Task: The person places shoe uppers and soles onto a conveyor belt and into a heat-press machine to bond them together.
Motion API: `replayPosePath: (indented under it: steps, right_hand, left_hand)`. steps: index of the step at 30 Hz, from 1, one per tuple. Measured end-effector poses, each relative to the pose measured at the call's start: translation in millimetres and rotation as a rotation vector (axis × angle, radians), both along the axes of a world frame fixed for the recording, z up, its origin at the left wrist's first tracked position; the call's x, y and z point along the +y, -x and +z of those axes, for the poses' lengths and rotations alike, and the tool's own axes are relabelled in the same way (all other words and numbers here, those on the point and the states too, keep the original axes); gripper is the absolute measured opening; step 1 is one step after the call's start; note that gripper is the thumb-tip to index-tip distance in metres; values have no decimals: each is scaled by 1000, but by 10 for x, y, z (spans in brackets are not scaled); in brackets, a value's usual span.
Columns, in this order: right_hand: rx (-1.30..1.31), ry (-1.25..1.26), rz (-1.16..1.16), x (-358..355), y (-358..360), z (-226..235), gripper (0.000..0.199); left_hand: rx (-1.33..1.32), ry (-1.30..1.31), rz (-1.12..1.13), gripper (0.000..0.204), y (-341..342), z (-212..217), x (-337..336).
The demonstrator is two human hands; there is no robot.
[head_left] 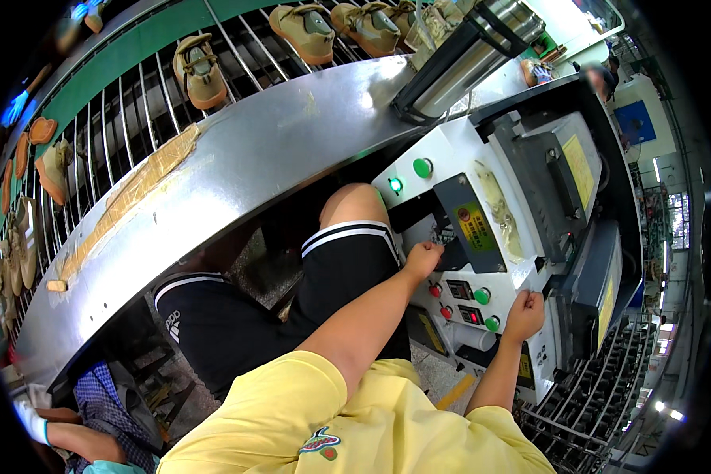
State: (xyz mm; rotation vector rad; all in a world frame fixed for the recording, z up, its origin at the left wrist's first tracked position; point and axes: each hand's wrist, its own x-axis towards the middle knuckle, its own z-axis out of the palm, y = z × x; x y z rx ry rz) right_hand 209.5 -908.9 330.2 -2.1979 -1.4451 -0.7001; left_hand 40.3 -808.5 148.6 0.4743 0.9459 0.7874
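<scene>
Yellow cotton, soft and creased, covers the person's shoulders at six o'clock, and both bare forearms rise from it toward the machine at three o'clock. The left hand (423, 259) is curled into a loose fist, its knuckles against the white control panel (458, 316) just beside a dark angled housing (470, 225) that carries a yellow and green label. The right hand (524, 314) is also closed, fingers pressed together, resting at the panel's right edge near a green round button (492, 323); whether it pinches anything I cannot tell. The panel is smooth painted metal, set with small red buttons (435, 291), two dark rectangular displays (459, 289) and further green buttons higher up (423, 167). Below the arms, black shorts with white stripes (344, 268) cover the seated person's thighs, one bare knee (354, 202) showing.

Beyond, from nine to one o'clock, a broad curved band of brushed stainless steel (237, 166) sweeps across, patched with worn brown tape (138, 189). Behind it a wire-rod conveyor rack (126, 103) carries tan shoes (200, 71), matte and rounded, in a row. At two o'clock stands a shiny metal cylinder in a black frame (470, 51).
</scene>
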Motion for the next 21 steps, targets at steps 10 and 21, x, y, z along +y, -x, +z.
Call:
replayPosePath:
  steps: [10, 21]
  right_hand:
    - [11, -36, 34, 0, 25, -6, 23]
    - [-36, -30, 32, 1, -11, -11, 23]
  left_hand:
    - [-16, 61, 68, 22, 2, 12, -13]
    - [44, 37, 27, 23, -59, -117, 19]
